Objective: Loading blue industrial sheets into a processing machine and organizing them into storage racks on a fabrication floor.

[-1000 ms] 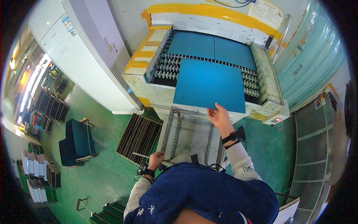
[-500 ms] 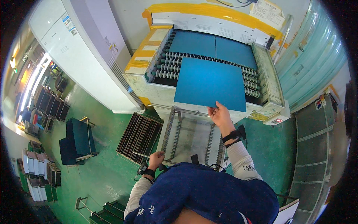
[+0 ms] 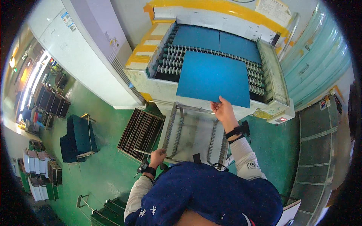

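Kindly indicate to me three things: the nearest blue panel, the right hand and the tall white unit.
Nearest blue panel [image 3: 213,77], head view: middle of its flat face.
Right hand [image 3: 225,113], head view: back of the hand.
Tall white unit [image 3: 86,56], head view: its broad front.

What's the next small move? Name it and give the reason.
Probably steady the near blue panel with the right hand, since that hand holds its near edge, which juts out past the white rollers.

Blue panels [image 3: 215,77]: three. Hands [image 3: 225,113]: two. Roller machine [image 3: 278,73]: one. White cabinet [image 3: 85,56]: one. Roller rows [image 3: 168,70]: at least four, partly covered.
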`<action>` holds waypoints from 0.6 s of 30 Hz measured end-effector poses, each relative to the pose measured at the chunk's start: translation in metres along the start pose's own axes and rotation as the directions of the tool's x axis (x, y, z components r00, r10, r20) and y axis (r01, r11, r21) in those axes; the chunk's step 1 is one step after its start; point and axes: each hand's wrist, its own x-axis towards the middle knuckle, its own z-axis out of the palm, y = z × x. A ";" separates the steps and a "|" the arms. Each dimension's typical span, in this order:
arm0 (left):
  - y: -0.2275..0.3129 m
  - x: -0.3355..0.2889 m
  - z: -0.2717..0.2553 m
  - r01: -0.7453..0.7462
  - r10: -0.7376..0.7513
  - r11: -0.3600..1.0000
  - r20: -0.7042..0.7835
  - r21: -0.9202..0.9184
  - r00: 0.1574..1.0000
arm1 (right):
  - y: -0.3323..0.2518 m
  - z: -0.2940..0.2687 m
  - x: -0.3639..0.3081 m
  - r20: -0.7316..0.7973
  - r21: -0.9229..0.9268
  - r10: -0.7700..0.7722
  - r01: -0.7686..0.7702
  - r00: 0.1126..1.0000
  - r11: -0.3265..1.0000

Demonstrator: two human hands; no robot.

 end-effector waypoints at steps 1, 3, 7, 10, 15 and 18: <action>0.005 0.002 0.001 -0.063 0.066 0.995 -0.029 0.077 0.997 | -0.001 0.000 0.002 -0.046 -0.011 0.013 -0.014 0.999 1.000; 0.013 -0.005 -0.002 -0.073 0.075 0.991 -0.013 0.108 0.997 | 0.001 -0.001 0.004 0.021 -0.038 -0.005 0.006 1.000 0.999; 0.037 -0.023 0.002 -0.051 0.054 0.992 -0.024 0.111 0.998 | -0.003 0.000 0.008 -0.014 -0.081 0.072 -0.073 0.997 0.994; 0.053 -0.033 0.012 0.209 -0.215 0.977 0.274 0.051 0.937 | -0.002 0.001 0.002 0.026 -0.220 0.120 -0.111 0.992 0.969; 0.057 -0.044 0.051 0.180 -0.221 0.974 0.386 0.140 0.896 | 0.015 -0.020 -0.005 0.133 -0.417 0.262 -0.186 0.956 0.890; 0.056 -0.047 0.070 0.169 -0.219 0.974 0.442 0.149 0.870 | 0.032 -0.049 0.004 0.000 -0.501 0.253 -0.219 0.967 0.837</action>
